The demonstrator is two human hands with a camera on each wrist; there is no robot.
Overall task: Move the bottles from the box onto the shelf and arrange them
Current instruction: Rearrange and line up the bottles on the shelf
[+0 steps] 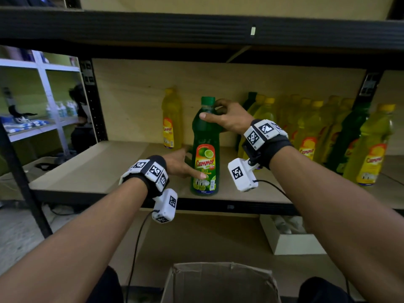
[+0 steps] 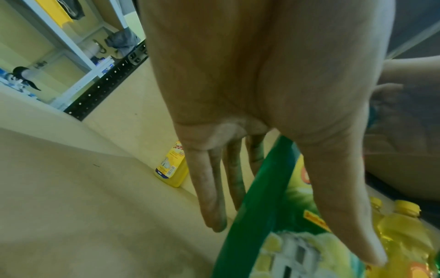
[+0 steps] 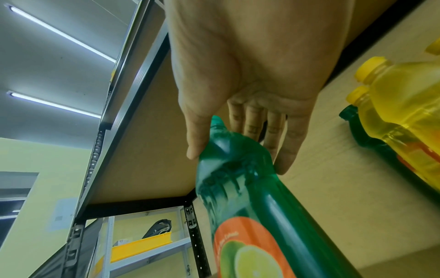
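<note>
A green lime bottle (image 1: 205,149) stands upright near the front edge of the wooden shelf (image 1: 87,167). My right hand (image 1: 213,110) grips its neck just below the green cap; in the right wrist view the thumb and fingers (image 3: 273,135) wrap the bottle's shoulder (image 3: 238,169). My left hand (image 1: 185,165) is low at the bottle's left side. Its thumb (image 2: 333,197) lies on the label and its straight fingers (image 2: 207,188) reach behind. The open cardboard box (image 1: 218,281) sits below me; its inside is hidden.
One yellow bottle (image 1: 171,119) stands alone at the shelf's back, left of the green one. Several yellow and dark green bottles (image 1: 317,132) crowd the right half. A black upper shelf beam (image 1: 196,27) hangs overhead. A white box (image 1: 284,241) sits under the shelf.
</note>
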